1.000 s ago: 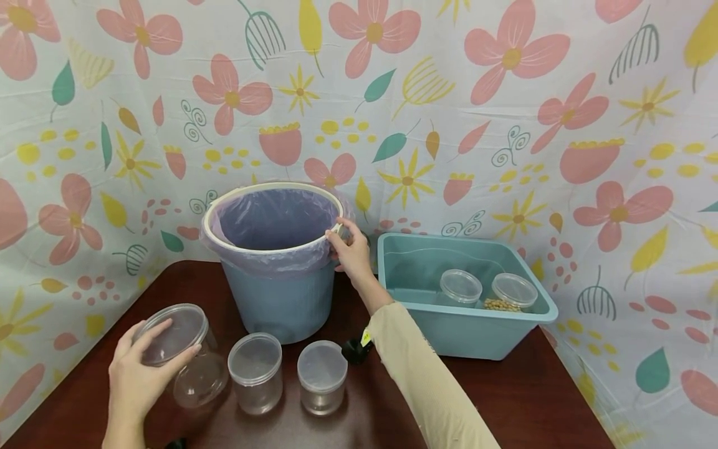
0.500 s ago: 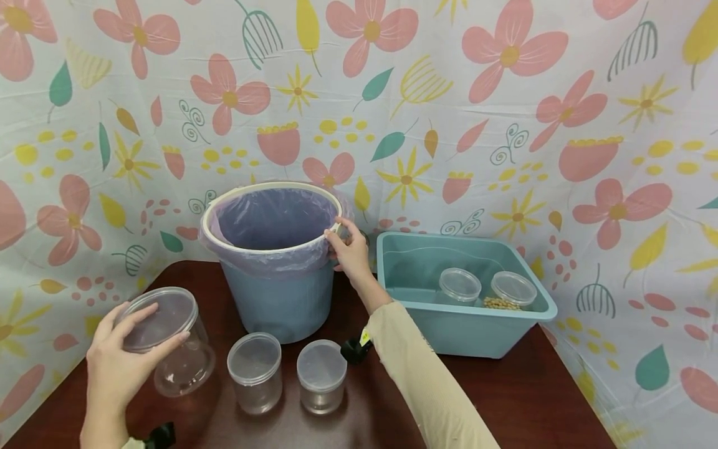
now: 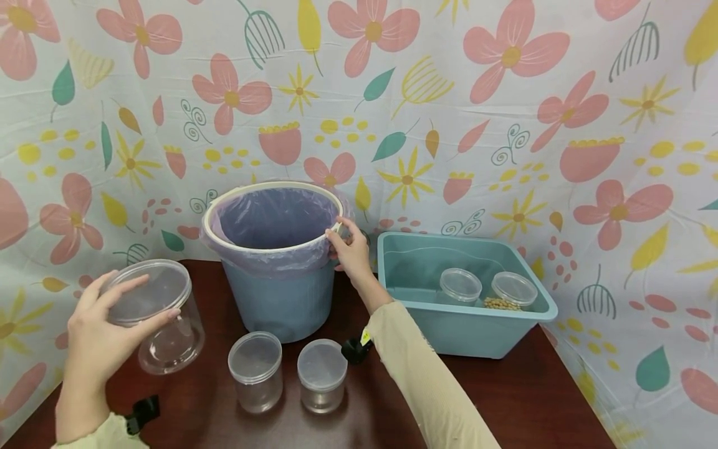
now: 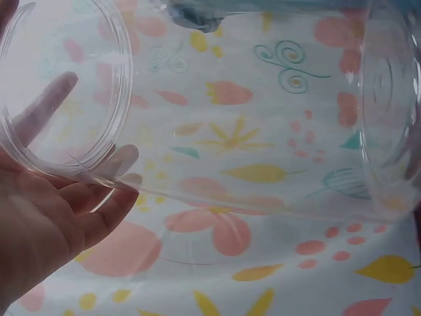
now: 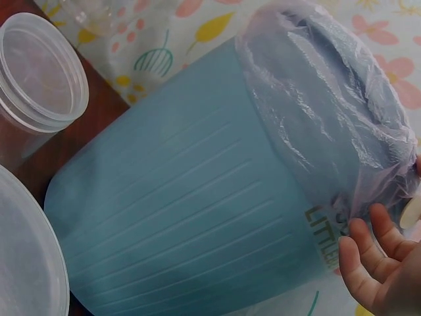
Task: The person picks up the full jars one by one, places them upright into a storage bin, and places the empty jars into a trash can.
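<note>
In the head view my left hand (image 3: 98, 330) grips a large clear plastic jar (image 3: 174, 340) from above, thumb and fingers spread around its lid (image 3: 151, 290). The jar leans a little, its lid toward the left. The left wrist view looks through the jar's clear wall (image 4: 250, 151), and nothing shows inside. My right hand (image 3: 353, 252) holds the white rim (image 3: 269, 251) of a blue trash bin (image 3: 280, 305) on its right side. A thin purplish bin liner (image 5: 316, 118) is folded over that rim. The right fingertips (image 5: 358, 227) lie against the liner in the right wrist view.
Two smaller lidded clear jars, a middle one (image 3: 255, 374) and a short one (image 3: 322, 377), stand before the bin. A teal tub (image 3: 460, 330) at right holds two lidded containers, one (image 3: 502, 304) with tan pieces. A flowered curtain (image 3: 426, 125) hangs behind the dark table (image 3: 392, 411).
My left hand has carried the large jar leftward and farther back, away from the middle jar. The right hand has stayed at the bin's rim.
</note>
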